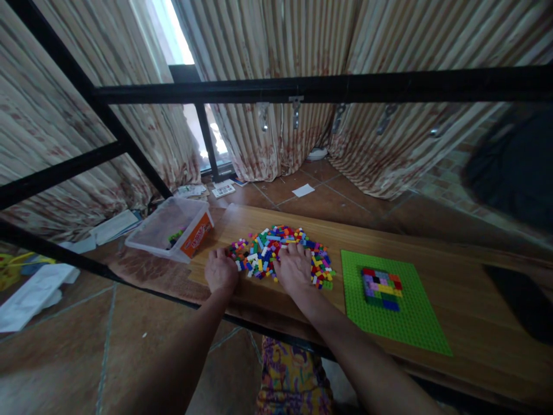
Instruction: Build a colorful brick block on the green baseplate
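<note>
A pile of small toy building bricks (261, 253) in many colours is spread over the wooden table. At the pile's left edge rests my left hand (221, 271), its fingers curled down; their tips are hidden, so I cannot make out what they hold. My right hand (296, 265) lies over the pile's right half with fingers bent into the bricks, and nothing held shows. To the right, a green baseplate (415, 323) carries a flat block of joined bricks (382, 288) in mixed colours. Neither hand touches the baseplate.
A clear plastic box (151, 222) with an orange label and a few bricks inside stands left of the pile. A dark flat object (522, 300) lies at the table's right. A black metal bar (324, 89) crosses beyond the table, before striped curtains (268, 46).
</note>
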A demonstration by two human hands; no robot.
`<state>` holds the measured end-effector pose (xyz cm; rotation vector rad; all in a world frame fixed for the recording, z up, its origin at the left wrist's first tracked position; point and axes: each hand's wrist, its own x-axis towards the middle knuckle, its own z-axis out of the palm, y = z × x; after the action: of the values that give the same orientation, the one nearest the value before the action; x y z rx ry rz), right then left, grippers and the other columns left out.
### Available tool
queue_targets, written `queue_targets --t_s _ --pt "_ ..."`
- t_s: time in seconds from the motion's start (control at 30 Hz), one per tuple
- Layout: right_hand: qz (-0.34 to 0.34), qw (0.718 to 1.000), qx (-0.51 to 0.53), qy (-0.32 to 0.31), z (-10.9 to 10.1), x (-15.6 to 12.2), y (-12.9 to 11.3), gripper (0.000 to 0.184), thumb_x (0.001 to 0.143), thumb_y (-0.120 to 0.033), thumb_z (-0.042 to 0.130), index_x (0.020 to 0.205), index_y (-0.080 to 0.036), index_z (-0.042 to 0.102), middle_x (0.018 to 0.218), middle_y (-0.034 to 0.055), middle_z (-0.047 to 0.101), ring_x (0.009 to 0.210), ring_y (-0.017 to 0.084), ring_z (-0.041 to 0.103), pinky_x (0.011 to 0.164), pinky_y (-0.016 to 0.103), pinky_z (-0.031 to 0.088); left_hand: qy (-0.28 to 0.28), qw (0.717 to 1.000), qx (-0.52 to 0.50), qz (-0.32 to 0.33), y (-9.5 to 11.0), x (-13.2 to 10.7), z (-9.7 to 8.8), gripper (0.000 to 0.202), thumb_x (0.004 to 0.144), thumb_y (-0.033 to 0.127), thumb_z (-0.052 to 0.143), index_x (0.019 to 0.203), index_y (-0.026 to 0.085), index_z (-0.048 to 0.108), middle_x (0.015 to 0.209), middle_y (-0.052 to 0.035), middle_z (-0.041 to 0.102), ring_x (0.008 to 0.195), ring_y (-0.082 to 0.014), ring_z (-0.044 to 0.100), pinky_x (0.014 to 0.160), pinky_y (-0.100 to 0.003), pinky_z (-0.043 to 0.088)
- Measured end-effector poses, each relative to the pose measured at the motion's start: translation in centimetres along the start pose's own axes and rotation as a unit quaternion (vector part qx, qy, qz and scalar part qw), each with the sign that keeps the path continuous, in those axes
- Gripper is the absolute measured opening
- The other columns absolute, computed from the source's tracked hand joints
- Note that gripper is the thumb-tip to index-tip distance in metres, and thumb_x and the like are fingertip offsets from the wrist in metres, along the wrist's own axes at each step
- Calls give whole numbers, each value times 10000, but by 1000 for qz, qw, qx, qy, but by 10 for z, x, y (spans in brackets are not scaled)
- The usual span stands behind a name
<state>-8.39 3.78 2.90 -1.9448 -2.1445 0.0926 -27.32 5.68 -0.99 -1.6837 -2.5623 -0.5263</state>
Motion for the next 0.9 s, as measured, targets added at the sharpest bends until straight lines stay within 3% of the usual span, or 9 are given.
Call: queue_targets --t_s 0.2,0.37,0.5,0.73,0.83,0.9 --pt "-16 999 43 18 4 2 4 140 873 -249 574 898 -195 701 1025 111 646 1018 278 501 858 402 363 2 1000 0 5 -2 1 3 275 910 289 456 1073 178 648 1060 -126 610 952 -266 606 764 -348 445" --pt "-46 962 256 78 3 -5 21 125 872 -231 555 806 -212 661 876 51 681 876 209 580 822 322 421 2 1000 -3 6 -3 2 4 270 910 294 457 1053 185 659 1049 -120 616 942 -265 609 755 -344 444" --pt "4 915 395 77 -2 -23 41 139 871 -295 534 863 -212 645 791 17 686 722 174 609 689 281 441 2 1000 -6 5 -3 2 4 272 906 291 464 1063 184 659 1049 -123 613 935 -262 609 742 -341 444" --pt "100 870 473 97 3 -48 76 213 835 -386 557 858 -196 652 789 33 709 732 187 634 695 292 460 -1 1000 -8 5 -2 2 1 279 905 257 438 1049 181 665 1037 -130 611 919 -259 612 733 -343 443" --pt "132 873 456 115 5 -50 84 224 827 -390 553 860 -196 661 787 38 721 723 192 645 673 290 463 -2 1000 -9 4 -2 2 1 284 905 256 429 1050 186 664 1044 -128 612 922 -262 613 738 -346 445" --pt "135 900 403 99 4 -48 86 219 837 -378 535 852 -207 671 769 31 724 704 191 649 664 289 459 -3 1000 -10 3 -2 2 1 286 907 264 425 1044 189 663 1051 -128 612 918 -264 614 738 -348 447"
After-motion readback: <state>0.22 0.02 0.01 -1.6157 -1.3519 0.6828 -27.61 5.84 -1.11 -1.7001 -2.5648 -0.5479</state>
